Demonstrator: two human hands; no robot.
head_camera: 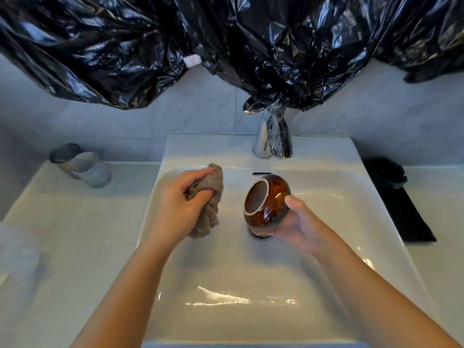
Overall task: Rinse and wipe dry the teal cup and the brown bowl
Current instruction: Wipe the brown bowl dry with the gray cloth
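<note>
Left hand [180, 202] clenches a bunched grey-brown cloth [211, 187]; right hand [296, 222] grips the brown bowl [266, 199], tipped with its base showing, both over the white sink [226, 285]. Beyond them a tap [262, 139] stands half wrapped in black plastic [226, 46]. Left of the left hand, a glass tumbler [80, 167] on the surface [62, 234]; right of the right hand, a dim teal item [386, 172] on a black mat [406, 214].

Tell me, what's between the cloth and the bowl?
Nothing: the head view shows only bare white sink between the cloth in the left hand and the bowl in the right hand.
</note>
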